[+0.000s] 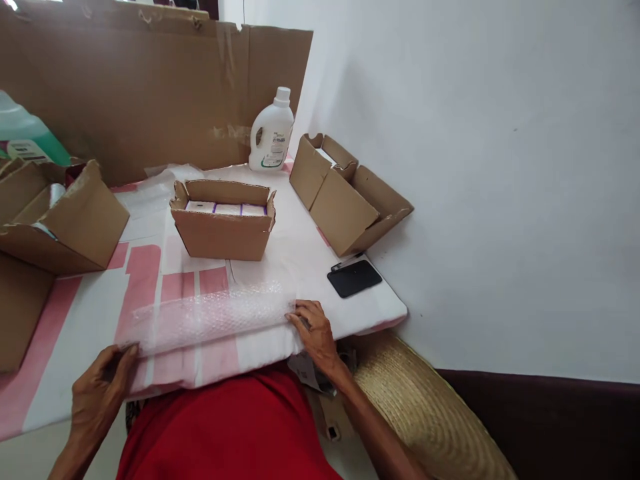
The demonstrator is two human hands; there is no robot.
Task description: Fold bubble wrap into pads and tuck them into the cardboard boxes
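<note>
A long strip of clear bubble wrap (215,318) stretches between my two hands, low over the front part of the table. My left hand (103,387) pinches its left end between thumb and fingers. At the other end my right hand (315,333) grips the wrap's edge, fingers bent. Beyond the strip stands an open cardboard box (225,239), and the tops of several white packs with purple edges (228,209) show inside it.
Cardboard boxes (95,227) crowd the left side. Open boxes (340,207) stand along the right wall, with a black phone (355,278) before them. A white jug (274,133) and a tall cardboard sheet (150,87) are at the back. A green-liquid bottle (37,133) stands far left.
</note>
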